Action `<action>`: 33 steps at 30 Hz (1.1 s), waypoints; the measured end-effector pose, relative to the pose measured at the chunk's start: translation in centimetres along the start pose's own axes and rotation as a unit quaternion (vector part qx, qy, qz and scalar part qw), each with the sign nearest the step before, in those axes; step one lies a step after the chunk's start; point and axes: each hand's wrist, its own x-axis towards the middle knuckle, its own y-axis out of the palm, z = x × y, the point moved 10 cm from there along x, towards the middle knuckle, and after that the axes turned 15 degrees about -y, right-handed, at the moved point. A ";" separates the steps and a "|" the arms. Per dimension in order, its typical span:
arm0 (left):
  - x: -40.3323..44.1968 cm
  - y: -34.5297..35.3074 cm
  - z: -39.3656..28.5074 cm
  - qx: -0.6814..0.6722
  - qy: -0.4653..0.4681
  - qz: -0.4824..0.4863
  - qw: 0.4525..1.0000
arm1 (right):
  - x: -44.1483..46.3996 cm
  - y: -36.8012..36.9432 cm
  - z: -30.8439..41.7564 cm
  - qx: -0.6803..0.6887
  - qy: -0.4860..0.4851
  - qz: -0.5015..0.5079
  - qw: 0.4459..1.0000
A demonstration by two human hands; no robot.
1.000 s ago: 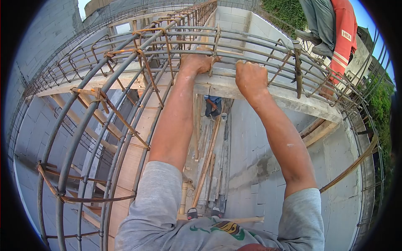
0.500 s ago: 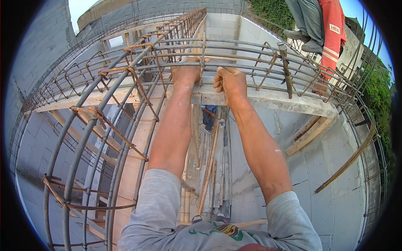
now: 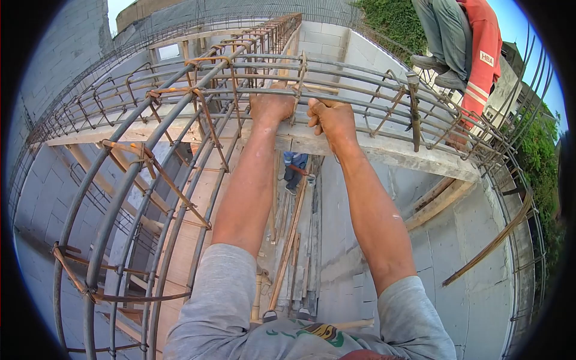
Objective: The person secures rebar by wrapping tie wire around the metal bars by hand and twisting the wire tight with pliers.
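Observation:
My left hand reaches in among the steel bars of a horizontal rebar cage. Its fingers are closed beside an upright stirrup, partly hidden behind a bar, so what they grip does not show. On the stirrup's other side, my right hand is curled against the same long bar, thumb pressed to the index finger. Whatever it pinches is too small or hidden to name. To the right, a hammer-like tool hangs by its head on the bars.
A larger rebar cage runs up the left side over a wooden board. Beneath the bars lies a formwork beam. A person in a red sleeve sits at upper right; another person stands far below. Wire strands hang right.
The view has shifted slightly. The stirrup between my hands leans more, its top to the right. My right hand sits a little lower, and the person below has moved.

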 end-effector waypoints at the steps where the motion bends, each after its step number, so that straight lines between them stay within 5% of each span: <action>1: -0.4 -0.5 0.1 0.005 -0.025 0.004 1.000 | 0.0 -0.1 0.2 -0.015 0.003 -0.002 1.000; 14: -0.2 -2.4 3.2 -0.141 -0.124 -0.109 0.976 | -0.1 -0.1 0.1 -0.049 0.028 0.014 0.998; 17: -0.1 -1.5 3.2 -0.095 -0.153 -0.012 0.984 | -0.1 0.0 -0.3 -0.040 0.035 0.022 0.998; 21: -0.6 -1.0 1.0 0.023 -0.045 -0.064 0.997 | 0.1 0.1 -0.7 -0.024 0.041 0.022 0.999; 30: -2.1 -2.7 1.6 -0.061 -0.073 -0.132 0.987 | -2.6 -1.5 0.8 -0.014 0.029 0.065 0.997; 31: -2.3 -2.8 1.5 -0.067 -0.064 -0.148 0.985 | -1.8 -2.2 2.5 -0.160 -0.098 0.060 0.980; 33: -2.6 -3.2 1.3 -0.092 -0.045 -0.172 0.980 | -1.9 -1.1 5.0 -0.431 -0.332 0.041 0.838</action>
